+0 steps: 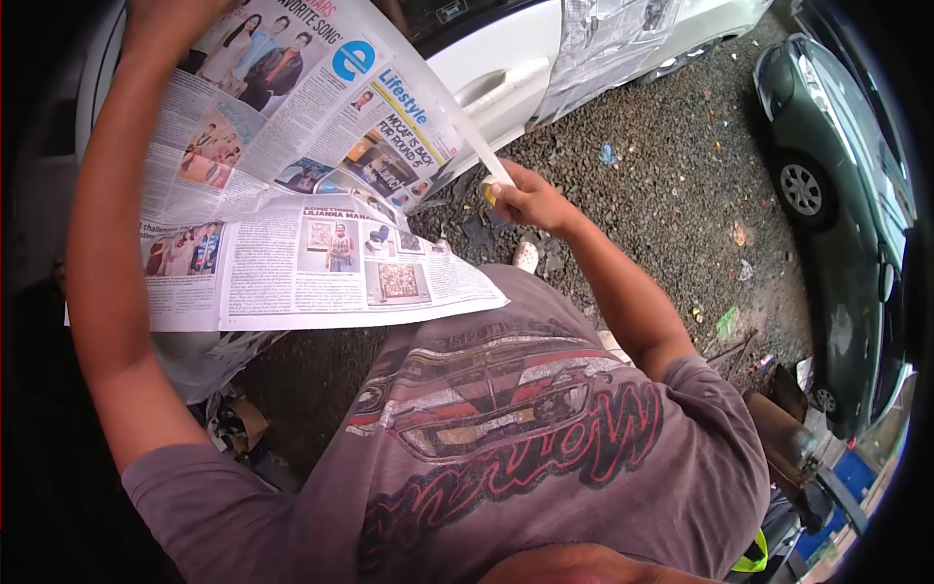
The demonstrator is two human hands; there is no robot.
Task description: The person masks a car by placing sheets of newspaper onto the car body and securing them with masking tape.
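Gravel [681, 185] covers the ground beside a white car [516, 63], and a green car [808, 107] is parked well apart to the right. Paper under clear wrap [605, 49] lies against the white car's side. Newspaper [263, 263] spreads between the person and the white car, its upper part raised and its lower edge hanging loose near the shirt [506, 389], with a crease across the middle. At its upper left, the left hand [180, 21] is partly cut off by the frame, so I cannot tell how its fingers stand; its raised position probably helps keep the sheet up and open. Over at the right, the right hand's fingers are closed around a tape roll [488, 192], with a pale strip [489, 156] running from it along the newspaper's upper right edge. Holding the roll out beyond that edge seems to keep the strip straight and off the loose folds.
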